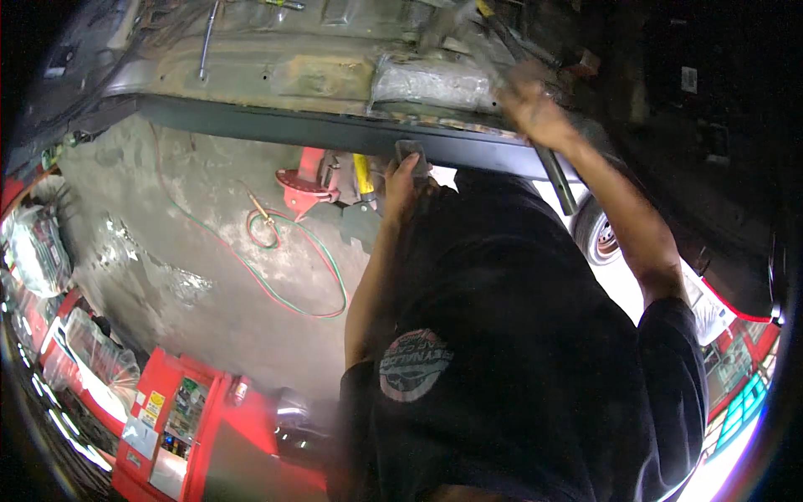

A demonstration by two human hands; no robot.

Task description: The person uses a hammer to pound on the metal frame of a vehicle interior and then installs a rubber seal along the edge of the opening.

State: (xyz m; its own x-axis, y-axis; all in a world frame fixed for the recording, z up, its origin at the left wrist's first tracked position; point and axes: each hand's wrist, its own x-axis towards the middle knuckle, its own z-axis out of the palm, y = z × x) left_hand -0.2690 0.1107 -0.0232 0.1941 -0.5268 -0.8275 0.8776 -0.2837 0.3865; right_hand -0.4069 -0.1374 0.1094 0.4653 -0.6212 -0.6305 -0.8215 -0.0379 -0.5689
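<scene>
I've got the right hand [539,119] at 1–2 o'clock wrapped round a tool [557,182], far end blurred. Left hand [401,191] at 12 pinches a grey block [411,151] by the sill [276,127]; beyond, hoses [339,280] on the floor [251,301] at 9.

A long, dark-handled striking tool [560,186] slanted through the right hand [542,115], its butt end pointing down toward the lower right, its upper end blurred. A small, grey, squarish block [408,149] sat in the left hand [401,186], overlapping the lower edge of a long, smooth, dark-grey sill panel [293,129]; contact was unclear.
</scene>
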